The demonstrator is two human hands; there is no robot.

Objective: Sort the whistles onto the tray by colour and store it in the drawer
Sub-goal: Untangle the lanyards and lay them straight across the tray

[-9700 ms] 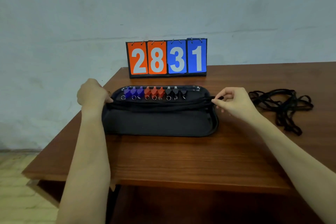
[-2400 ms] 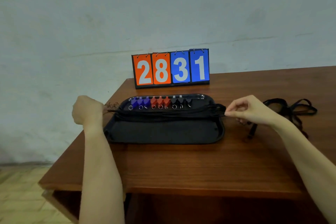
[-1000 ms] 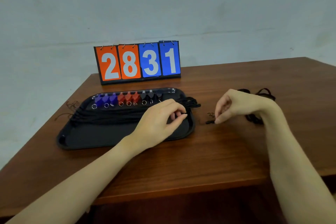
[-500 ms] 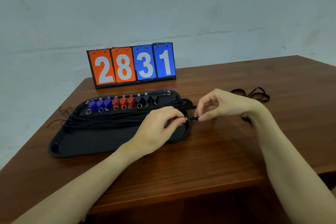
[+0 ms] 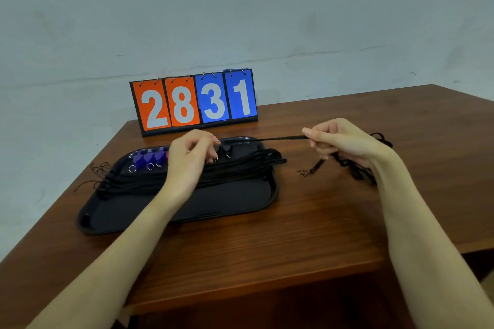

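A black tray [image 5: 230, 205] lies on the wooden table [image 5: 294, 243]. Purple whistles [image 5: 149, 159] with metal rings stand at its back left; my left hand [image 5: 191, 157] hides the red ones and most of the black ones. A bundle of black lanyards [image 5: 240, 168] stretches across the tray. My left and right hand [image 5: 344, 141] hold one black lanyard [image 5: 280, 138] taut between them above the tray's back right corner. Its free end [image 5: 311, 170] hangs below my right hand.
A flip scoreboard [image 5: 195, 101] reading 2831 stands behind the tray against the wall. More loose black lanyards [image 5: 358, 171] lie under my right wrist. Thin cord ends [image 5: 97, 168] trail off the tray's left side. The table's front edge is near me.
Both hands have risen from the tray's right end and moved apart, pulling one lanyard straight between them. The view has shifted slightly to the left.
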